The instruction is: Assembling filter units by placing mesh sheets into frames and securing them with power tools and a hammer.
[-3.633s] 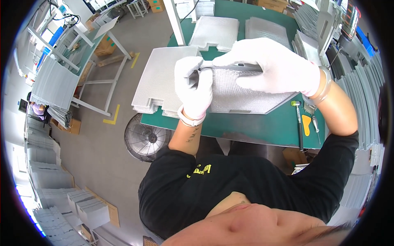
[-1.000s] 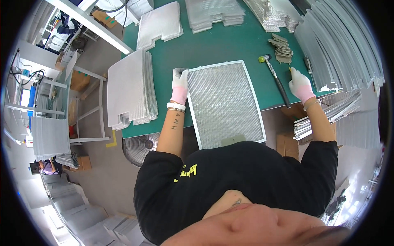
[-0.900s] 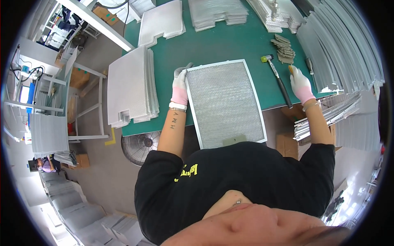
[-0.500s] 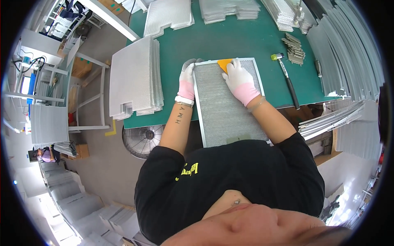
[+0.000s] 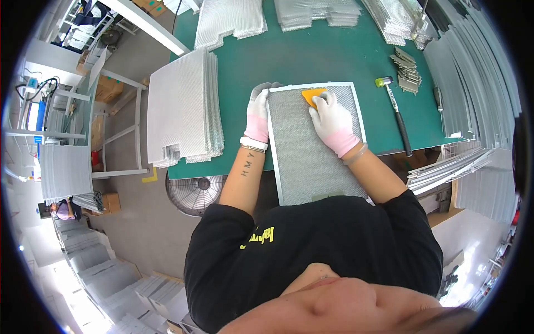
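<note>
A rectangular metal mesh filter panel (image 5: 311, 150) with a thin white frame lies partly on the green table, its near end against my body. My left hand (image 5: 258, 114), in a white and pink glove with grey fingertips, grips the frame's far left corner. My right hand (image 5: 334, 121), gloved the same way, is closed on an orange scraper (image 5: 312, 96). The scraper's blade rests on the mesh just inside the far frame edge. Under my right palm, part of the mesh is hidden.
Stacked mesh sheets (image 5: 181, 106) stand left of the panel, with more mesh stacks (image 5: 317, 14) along the far side. A hammer (image 5: 397, 114), a pile of metal strips (image 5: 408, 70) and a screwdriver (image 5: 438, 100) lie to the right. Below the table's left edge is a floor fan (image 5: 194, 195).
My right hand has drawn the scraper slightly toward me, away from the far frame edge. My left hand keeps its hold on the corner. The whole view has shifted a little.
</note>
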A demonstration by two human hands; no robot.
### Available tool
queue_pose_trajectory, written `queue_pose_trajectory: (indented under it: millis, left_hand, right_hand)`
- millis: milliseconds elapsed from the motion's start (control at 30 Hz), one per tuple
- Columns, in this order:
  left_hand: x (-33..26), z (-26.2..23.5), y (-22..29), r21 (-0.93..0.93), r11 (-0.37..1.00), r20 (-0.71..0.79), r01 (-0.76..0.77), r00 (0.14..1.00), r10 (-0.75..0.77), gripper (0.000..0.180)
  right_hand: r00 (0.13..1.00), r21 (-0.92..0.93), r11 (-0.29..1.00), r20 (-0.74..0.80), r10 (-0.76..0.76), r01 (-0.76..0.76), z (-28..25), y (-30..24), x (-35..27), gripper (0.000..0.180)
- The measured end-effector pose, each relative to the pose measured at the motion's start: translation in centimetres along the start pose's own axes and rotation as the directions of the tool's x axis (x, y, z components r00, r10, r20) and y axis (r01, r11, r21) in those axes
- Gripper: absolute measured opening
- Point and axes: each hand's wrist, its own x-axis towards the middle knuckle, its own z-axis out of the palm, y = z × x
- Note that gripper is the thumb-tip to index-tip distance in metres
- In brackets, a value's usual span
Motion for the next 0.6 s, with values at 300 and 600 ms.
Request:
queue_pose_trajectory:
  millis: [300, 600]
  left_hand:
    - [0.4, -0.2, 0.0, 0.063, 0.998, -0.012, 0.003, 1.0, -0.003, 0.025]
    - [0.5, -0.2, 0.1, 0.099, 0.995, -0.032, 0.024, 0.999, -0.021, 0.022]
  right_hand:
    - [1.0, -0.009, 1.0, 0.016, 0.011, -0.011, 0.1, -0.3, 0.2, 0.027]
    - [0.996, -0.011, 1.0, 0.089, 0.009, -0.009, -0.6, -0.2, 1.8, 0.025]
